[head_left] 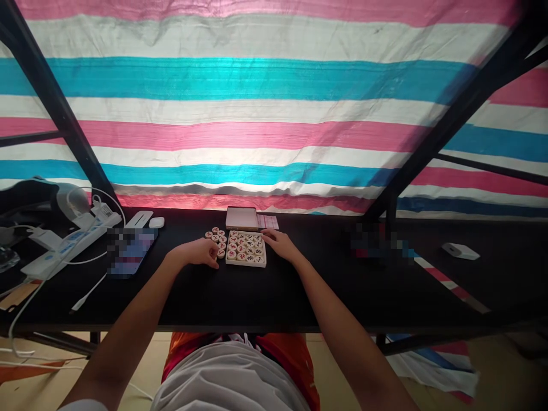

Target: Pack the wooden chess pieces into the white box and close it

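Observation:
Low over the black table, my left hand [201,252] has its fingers curled in beside a cluster of loose round xiangqi pieces [215,237]. Whether a piece sits between those fingertips is hidden. Directly right of the cluster is a shallow white box [246,264], holding several rows of pieces with red characters on the left and black ones on the right. At the box's upper right corner, my right hand [279,245] rests with fingers stretched out, touching the rim.
Behind the box lie its lid [242,218] and a printed paper slip [268,222]. On the left are a phone [132,254], a white earbud case [156,222], a cable [88,294] and a power strip [71,244]. A white device [460,250] lies far right. Striped sheeting [257,137] hangs behind.

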A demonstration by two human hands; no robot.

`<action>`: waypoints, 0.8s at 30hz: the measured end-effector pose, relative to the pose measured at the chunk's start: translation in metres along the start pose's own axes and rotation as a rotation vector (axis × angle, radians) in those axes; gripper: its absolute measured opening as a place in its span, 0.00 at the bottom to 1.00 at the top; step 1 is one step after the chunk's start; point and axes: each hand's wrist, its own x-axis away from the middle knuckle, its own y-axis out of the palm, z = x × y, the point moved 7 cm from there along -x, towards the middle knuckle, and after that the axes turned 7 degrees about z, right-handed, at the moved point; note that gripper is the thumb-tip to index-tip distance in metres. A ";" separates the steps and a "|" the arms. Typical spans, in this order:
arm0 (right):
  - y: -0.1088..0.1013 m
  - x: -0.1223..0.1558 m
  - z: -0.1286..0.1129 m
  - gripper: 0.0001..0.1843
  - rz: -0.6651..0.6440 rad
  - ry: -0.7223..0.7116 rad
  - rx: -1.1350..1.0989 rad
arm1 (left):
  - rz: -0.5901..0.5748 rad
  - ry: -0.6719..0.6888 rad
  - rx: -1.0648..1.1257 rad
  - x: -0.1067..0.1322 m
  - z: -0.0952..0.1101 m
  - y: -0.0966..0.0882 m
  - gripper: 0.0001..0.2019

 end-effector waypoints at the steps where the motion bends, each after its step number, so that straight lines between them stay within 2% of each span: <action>1: 0.000 0.000 -0.001 0.17 -0.001 0.001 -0.001 | -0.010 -0.004 0.006 0.001 0.000 0.000 0.14; 9: -0.001 0.001 -0.003 0.17 -0.010 0.011 0.004 | -0.005 -0.095 0.001 0.004 -0.009 -0.004 0.10; 14: -0.001 0.002 -0.004 0.16 -0.013 0.027 -0.004 | 0.029 -0.073 -0.050 0.004 -0.003 -0.005 0.18; 17: -0.002 0.002 -0.006 0.16 -0.011 0.027 0.000 | 0.041 -0.111 -0.053 0.007 -0.001 -0.008 0.23; 21: -0.002 0.002 -0.005 0.16 -0.010 0.015 -0.005 | 0.031 -0.173 -0.056 0.007 -0.003 -0.007 0.24; 24: -0.001 0.001 -0.004 0.16 -0.010 0.011 -0.003 | 0.054 -0.155 -0.069 0.004 -0.005 -0.005 0.21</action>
